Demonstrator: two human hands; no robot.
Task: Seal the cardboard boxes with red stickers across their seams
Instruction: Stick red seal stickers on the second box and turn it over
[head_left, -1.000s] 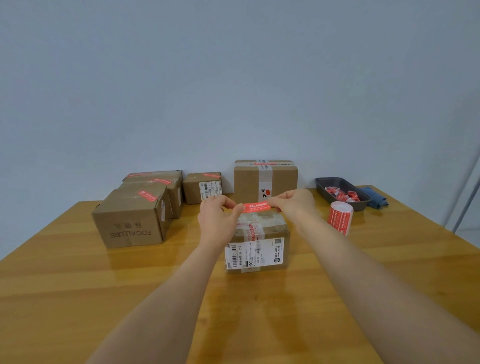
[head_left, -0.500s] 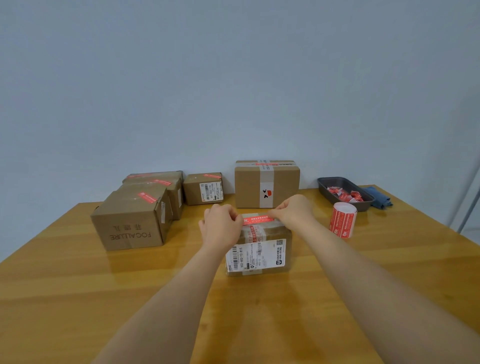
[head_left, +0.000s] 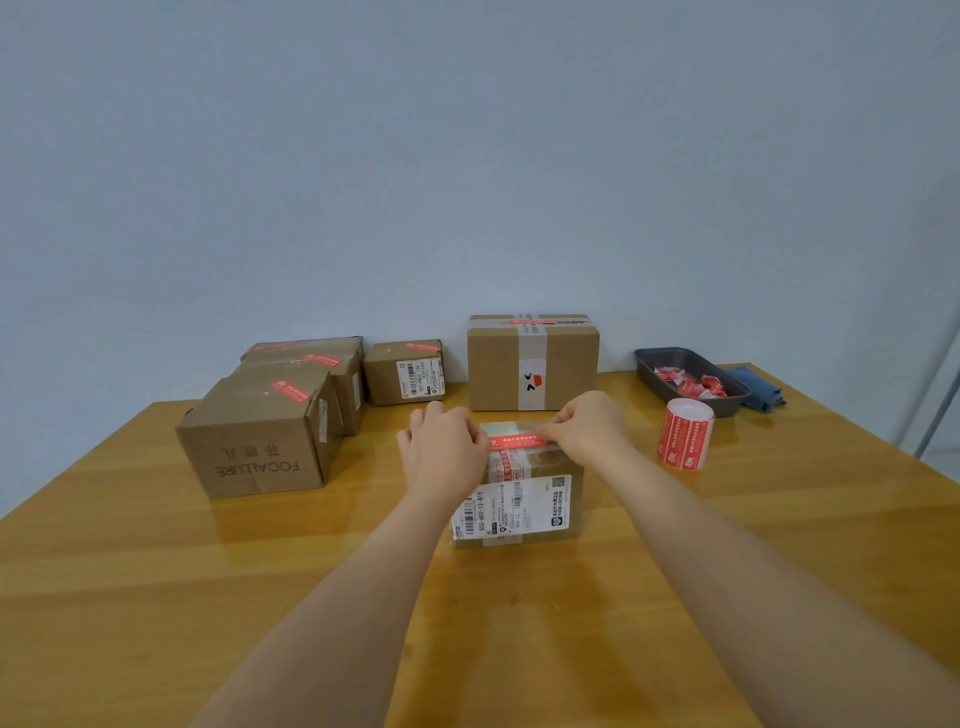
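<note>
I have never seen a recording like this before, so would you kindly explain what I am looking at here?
There is no machine here: a person wears a camera on the head, so the single view looks forward and down at their own two bare arms. The left hand and the right hand each pinch one end of a red sticker, holding it across the top of a small cardboard box on a wooden table. Behind stand other boxes that already carry red stickers. To the right stands a roll of stickers, then a dark tray of crumpled red scraps and a blue cloth.
</note>
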